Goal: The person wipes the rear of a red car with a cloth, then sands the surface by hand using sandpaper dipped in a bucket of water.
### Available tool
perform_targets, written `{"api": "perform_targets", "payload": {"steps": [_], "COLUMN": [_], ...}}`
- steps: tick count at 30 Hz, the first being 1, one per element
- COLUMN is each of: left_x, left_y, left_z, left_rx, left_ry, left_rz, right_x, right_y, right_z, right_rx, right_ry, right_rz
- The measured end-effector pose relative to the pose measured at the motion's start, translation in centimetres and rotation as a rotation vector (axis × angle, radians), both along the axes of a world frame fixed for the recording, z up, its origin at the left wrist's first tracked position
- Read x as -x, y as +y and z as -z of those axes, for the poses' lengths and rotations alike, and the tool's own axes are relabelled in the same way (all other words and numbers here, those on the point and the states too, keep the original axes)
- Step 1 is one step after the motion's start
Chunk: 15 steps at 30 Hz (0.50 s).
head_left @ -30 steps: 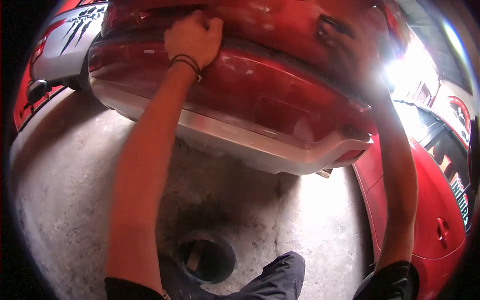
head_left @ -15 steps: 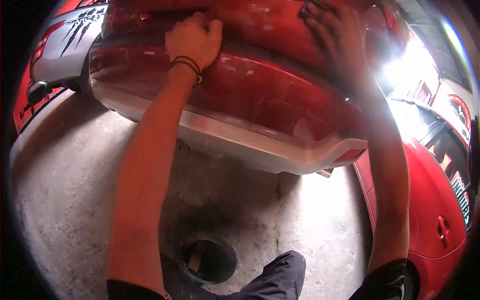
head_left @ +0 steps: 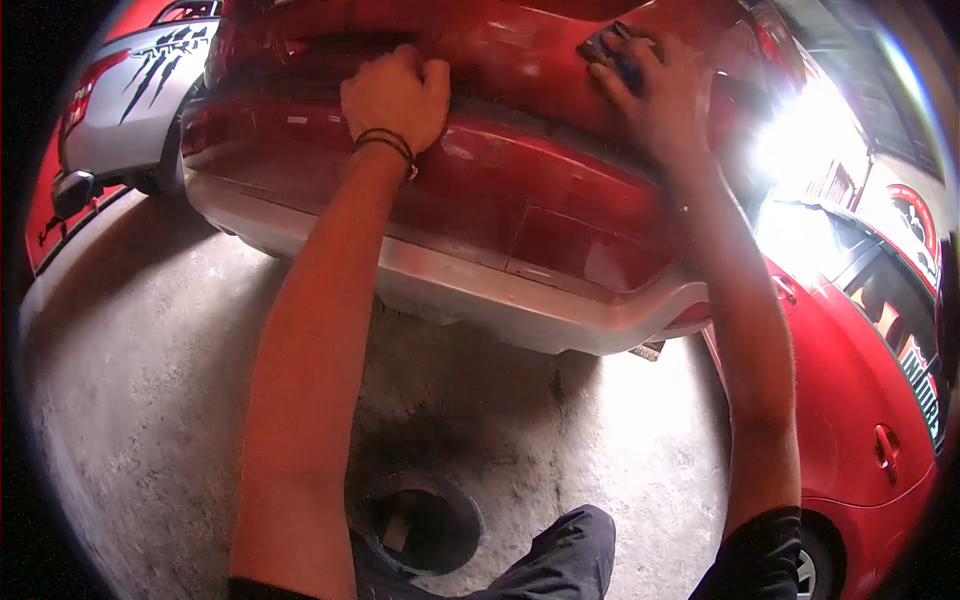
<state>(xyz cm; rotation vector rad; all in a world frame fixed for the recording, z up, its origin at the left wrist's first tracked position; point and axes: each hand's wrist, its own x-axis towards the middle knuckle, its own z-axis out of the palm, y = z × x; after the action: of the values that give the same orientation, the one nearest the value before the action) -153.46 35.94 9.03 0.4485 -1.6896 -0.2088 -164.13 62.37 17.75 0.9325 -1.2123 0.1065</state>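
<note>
Head view: gripping a dark blue pad [head_left: 602, 44] in the right hand [head_left: 665, 95], with the fingers wrapped over it. Holding that pad above the red bumper [head_left: 470, 190], toward its right half, laid against the red panel [head_left: 520, 50] and apparently touching it. Cannot tell what the pad is made of, nor how hard it is pressed.

Leaning the left hand [head_left: 395, 100] on the car at the bumper's upper edge, left of its middle, with the fingers curled and the thumb set apart. Cannot tell whether anything is caught under those fingers.

Compared with a second ago, shifted the right hand and pad leftward above the bumper, nearer to the left hand. Also showing less blur in the right hand now, while keeping the left in nearly the same place on the car. Taken together, suggesting a sideways pass of the pad along the panel, braced by the left hand.

Showing pale lower trim [head_left: 520, 300] directly beneath the bumper, and a dark trouser leg [head_left: 575, 545] well below it. Parked to the right of the bumper, a red car [head_left: 850, 390]; to its left, a silver car [head_left: 100, 130] with black claw marks.
</note>
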Motion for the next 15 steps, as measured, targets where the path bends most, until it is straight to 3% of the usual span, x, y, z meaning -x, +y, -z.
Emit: {"api": "perform_targets", "payload": {"steps": [2, 5, 8, 11, 14, 15], "left_x": [0.0, 0.4, 0.5, 0.4, 0.3, 0.4], "left_y": [0.0, 0.0, 0.1, -0.1, -0.4, -0.4], "left_z": [0.0, 0.3, 0.1, 0.0, 0.1, 0.1], "left_rx": [0.015, 0.027, 0.032, 0.026, 0.033, 0.038], "left_ry": [0.008, 0.031, 0.067, 0.048, 0.025, 0.024], "left_rz": [-0.026, -0.027, -0.007, 0.005, 0.01, 0.013], "right_x": [-1.1, -0.6, -0.9, -2.7, -0.8, 0.1], "right_y": [0.4, -1.8, -3.1, -0.5, -1.4, -2.9], "right_z": [-1.0, -0.9, 1.0, -0.9, -2.2, -1.6], "right_rx": [0.087, 0.332, 0.09, 0.079, 0.418, 0.38], "right_ry": [-0.188, -0.194, -0.114, -0.185, -0.376, -0.272], "right_rz": [-0.02, -0.032, 0.118, 0.075, -0.041, 0.059]}}
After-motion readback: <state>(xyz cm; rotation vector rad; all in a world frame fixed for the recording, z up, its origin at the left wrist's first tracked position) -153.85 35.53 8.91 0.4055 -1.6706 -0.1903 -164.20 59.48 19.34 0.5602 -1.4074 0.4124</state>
